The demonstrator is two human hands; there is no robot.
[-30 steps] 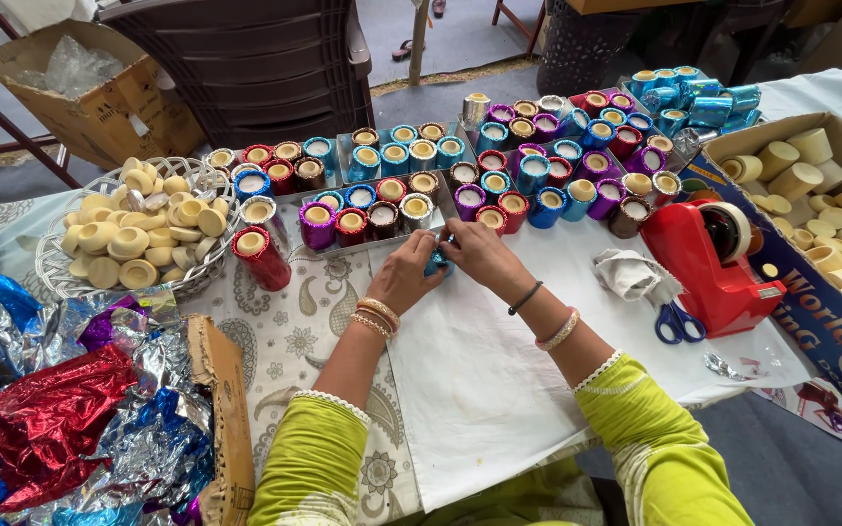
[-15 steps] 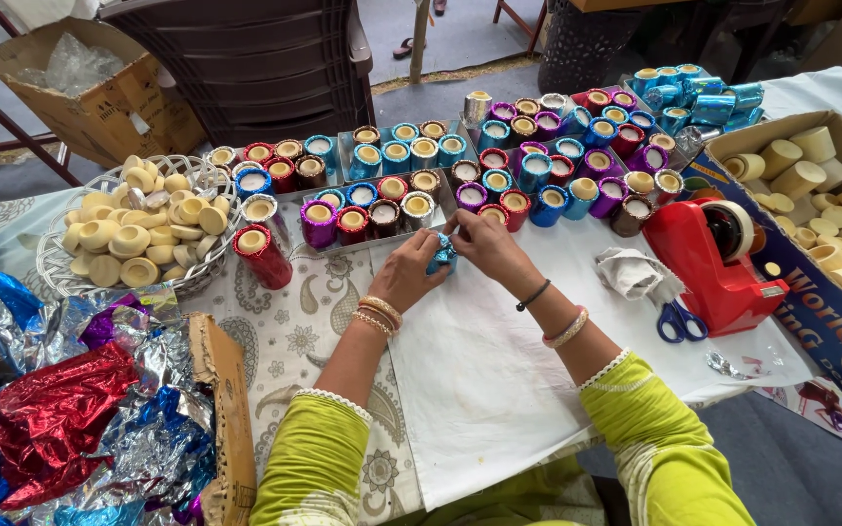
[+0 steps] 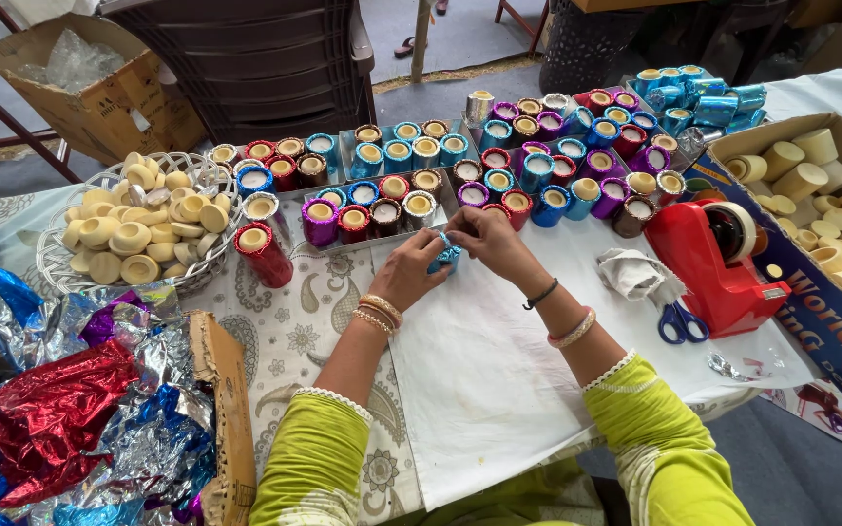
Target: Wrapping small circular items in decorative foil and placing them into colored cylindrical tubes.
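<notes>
Gripping w/ 2 hands: left hand [image 3: 409, 273] & right hand [image 3: 491, 241] pinch blue foil cup [image 3: 444, 257] over white sheet [image 3: 499, 360].

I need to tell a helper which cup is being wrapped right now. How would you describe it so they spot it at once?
Start at the red tape dispenser on the right, then go left across the white sheet to the two hands. The blue foil cup is pinched between the left hand and right hand. Unlike the cups in rows behind, it is held off the table.
</notes>
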